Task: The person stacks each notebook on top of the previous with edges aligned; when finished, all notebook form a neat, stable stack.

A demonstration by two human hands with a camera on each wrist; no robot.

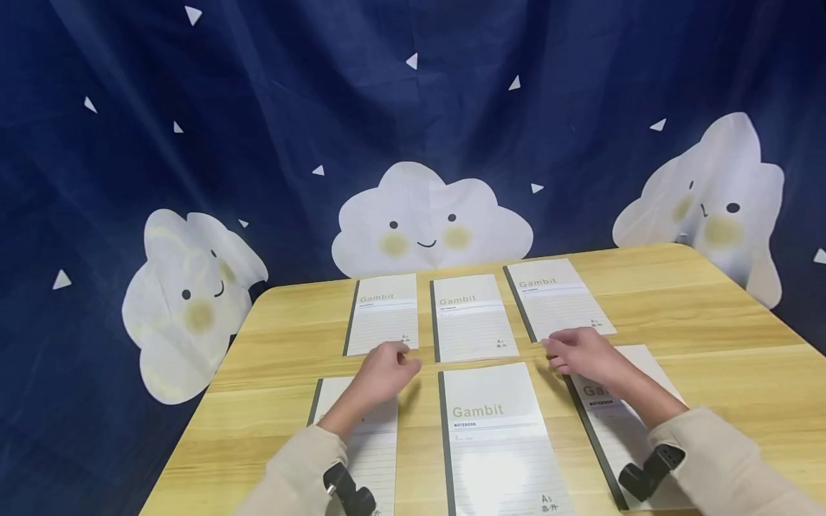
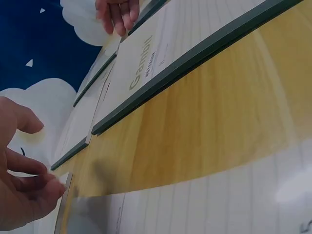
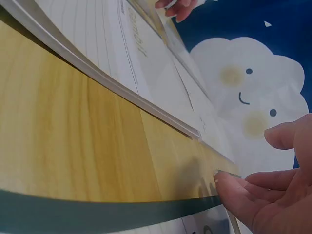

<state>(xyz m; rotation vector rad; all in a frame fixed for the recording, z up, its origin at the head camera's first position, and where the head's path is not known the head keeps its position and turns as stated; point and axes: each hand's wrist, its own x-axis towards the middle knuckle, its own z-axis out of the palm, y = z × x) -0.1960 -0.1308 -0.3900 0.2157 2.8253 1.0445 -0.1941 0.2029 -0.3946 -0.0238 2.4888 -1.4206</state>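
White Gambit notebooks with dark spines lie in two rows. My left hand (image 1: 384, 373) hovers over the top of the front left notebook (image 1: 377, 459), fingers loosely bent near the lower right corner of the back left notebook (image 1: 387, 322). In the left wrist view that hand (image 2: 22, 180) has thumb and fingers apart. My right hand (image 1: 589, 356) is over the top of the front right notebook (image 1: 635, 444). Its fingertips are by the lower left corner of the back right notebook (image 1: 558, 301); whether they touch it I cannot tell. Neither hand visibly holds anything.
Between the hands lie the front middle notebook (image 1: 497, 437) and the back middle notebook (image 1: 474, 322). They rest on a wooden table (image 1: 729, 322), with a dark blue cloud-print curtain (image 1: 413, 107) behind its far edge.
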